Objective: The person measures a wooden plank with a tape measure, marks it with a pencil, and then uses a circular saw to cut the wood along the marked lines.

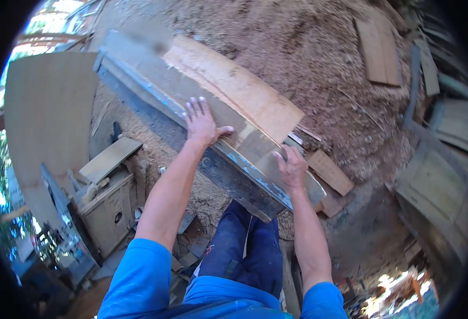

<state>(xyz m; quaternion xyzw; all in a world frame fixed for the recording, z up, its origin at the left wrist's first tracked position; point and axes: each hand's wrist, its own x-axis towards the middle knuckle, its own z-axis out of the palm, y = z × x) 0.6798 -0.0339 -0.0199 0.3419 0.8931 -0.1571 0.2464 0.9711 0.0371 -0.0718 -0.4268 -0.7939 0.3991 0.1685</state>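
A long, narrow wooden board (255, 144) lies slantwise on a worn bench (244, 192) whose edge shows flaking blue paint. My left hand (201, 123) rests flat on the board, its fingers spread and the thumb out to the right. Close to the board's near right end, my right hand (292, 169) has its fingers curled at the far edge, gripping it. Along the far side lies a light plywood sheet (239, 87). The bench's far end is partly blurred.
Sawdust (303, 53) covers the ground beyond. A tall plywood panel (50, 111) and a wooden cabinet (109, 212) stand at the left. Short offcuts (329, 173) lie beside my right hand. Planks (378, 50) and a pale panel (430, 181) are at the right.
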